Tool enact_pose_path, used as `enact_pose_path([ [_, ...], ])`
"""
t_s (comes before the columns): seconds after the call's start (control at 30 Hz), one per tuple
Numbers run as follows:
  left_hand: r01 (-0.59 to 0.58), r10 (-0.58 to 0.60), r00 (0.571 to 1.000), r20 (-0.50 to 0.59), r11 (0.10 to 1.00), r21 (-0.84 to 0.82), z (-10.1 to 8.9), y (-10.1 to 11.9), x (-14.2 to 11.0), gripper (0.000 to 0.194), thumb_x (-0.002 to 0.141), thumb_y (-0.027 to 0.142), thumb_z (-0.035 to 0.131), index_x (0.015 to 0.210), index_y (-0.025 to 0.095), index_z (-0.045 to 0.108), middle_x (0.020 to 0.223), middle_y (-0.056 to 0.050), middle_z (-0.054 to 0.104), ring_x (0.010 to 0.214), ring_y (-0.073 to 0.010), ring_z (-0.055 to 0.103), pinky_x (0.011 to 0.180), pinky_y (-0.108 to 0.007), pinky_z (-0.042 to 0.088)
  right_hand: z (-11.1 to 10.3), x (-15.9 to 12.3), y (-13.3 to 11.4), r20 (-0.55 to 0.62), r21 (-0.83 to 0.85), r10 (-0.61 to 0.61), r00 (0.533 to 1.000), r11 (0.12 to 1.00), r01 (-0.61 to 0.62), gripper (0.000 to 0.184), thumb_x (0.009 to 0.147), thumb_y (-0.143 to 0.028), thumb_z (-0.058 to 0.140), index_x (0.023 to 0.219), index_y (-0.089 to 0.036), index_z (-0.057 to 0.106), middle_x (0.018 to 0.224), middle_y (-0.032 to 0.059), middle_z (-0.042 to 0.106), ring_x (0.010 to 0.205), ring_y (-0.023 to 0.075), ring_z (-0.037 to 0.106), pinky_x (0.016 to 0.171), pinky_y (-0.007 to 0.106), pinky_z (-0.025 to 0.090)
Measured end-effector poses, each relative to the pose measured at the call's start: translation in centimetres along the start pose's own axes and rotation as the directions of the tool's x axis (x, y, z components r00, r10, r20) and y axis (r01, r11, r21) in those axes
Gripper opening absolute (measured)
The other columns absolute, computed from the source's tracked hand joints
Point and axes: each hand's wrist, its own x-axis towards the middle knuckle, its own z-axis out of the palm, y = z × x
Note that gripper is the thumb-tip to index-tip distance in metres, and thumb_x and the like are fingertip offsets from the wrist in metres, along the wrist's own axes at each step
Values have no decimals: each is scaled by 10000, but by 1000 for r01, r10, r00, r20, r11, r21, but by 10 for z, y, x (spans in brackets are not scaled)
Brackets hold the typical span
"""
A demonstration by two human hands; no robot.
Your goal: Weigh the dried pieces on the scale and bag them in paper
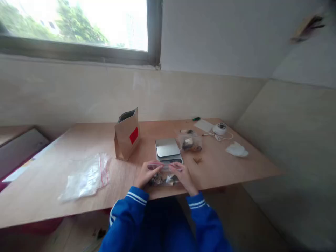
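Clear zip bag (165,179), head view: I find it at the near edge of the table (149,132), just in front of the scale (167,147), with mixed dark and pale pieces inside. The pieces are too small for me to identify.

Grip: the left hand (143,174) pinches one end of the pink strip (165,163) at the bag's mouth, fingers drawn together; the right hand (185,177) pinches the other end likewise. I judge the step in hand to be work at the mouth, both hands sharing it. Whether the seal is closed or parted, I cannot tell.

In my judgement, any move from this hold calls for a level strip, even finger pressure along it and the contents kept below the seal; a slack end could leave a gap.

Surroundings: a brown paper bag (126,137) stands upright beyond the left hand, flat clear bags (85,177) lie to the left, and a filled clear pouch (191,142) rests just beside the scale, on its right.
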Motion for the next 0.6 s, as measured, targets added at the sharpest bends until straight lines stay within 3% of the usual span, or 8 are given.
enact_pose_path([
  [0.6, -34, 34, 999, 2, 999, 12, 2, 6, 0, 316, 754, 420, 646, 858, 129, 714, 848, -88, 716, 764, -189, 643, 667, -253, 484, -3, -2, 0, -18, -26, -32, 999, 999, 32, 222, 760, -399, 638, 737, -179, 611, 686, -11, 603, 660, 138, 582, 634, 244, 464],
])
